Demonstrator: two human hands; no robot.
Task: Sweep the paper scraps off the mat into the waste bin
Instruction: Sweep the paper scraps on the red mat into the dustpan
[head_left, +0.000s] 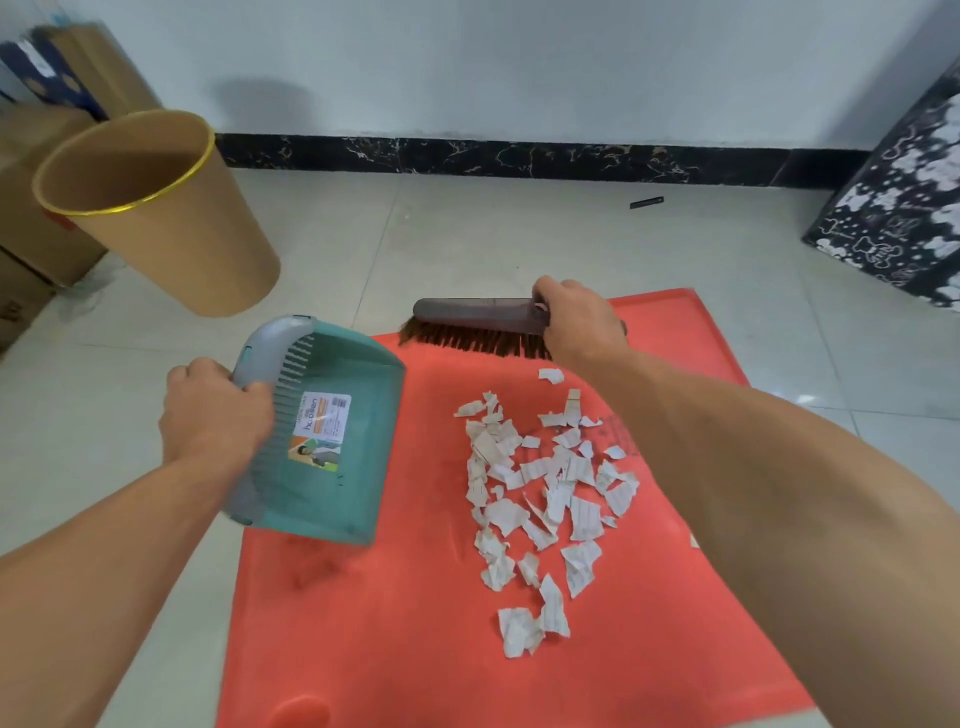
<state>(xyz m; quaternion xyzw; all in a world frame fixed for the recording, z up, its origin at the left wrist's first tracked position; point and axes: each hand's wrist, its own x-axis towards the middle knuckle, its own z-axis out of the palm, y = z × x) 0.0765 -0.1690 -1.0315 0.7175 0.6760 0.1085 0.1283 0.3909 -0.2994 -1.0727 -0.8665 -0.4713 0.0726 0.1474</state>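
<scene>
Mat (385, 631), scraps (544, 494) central, brush (475, 318) far-edge

Tiled floor (467, 234) carries a red mat (389, 623), tan bin (182, 249) and boxes (31, 244).

Left hand (213, 415) gripping, right hand (582, 322) gripping

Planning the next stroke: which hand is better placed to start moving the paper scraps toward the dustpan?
Right. The right hand grips the brush, bristles down at the far edge of the mat, beyond the paper scraps. The left hand holds the dustpan beside the pile, probably to catch them.
</scene>
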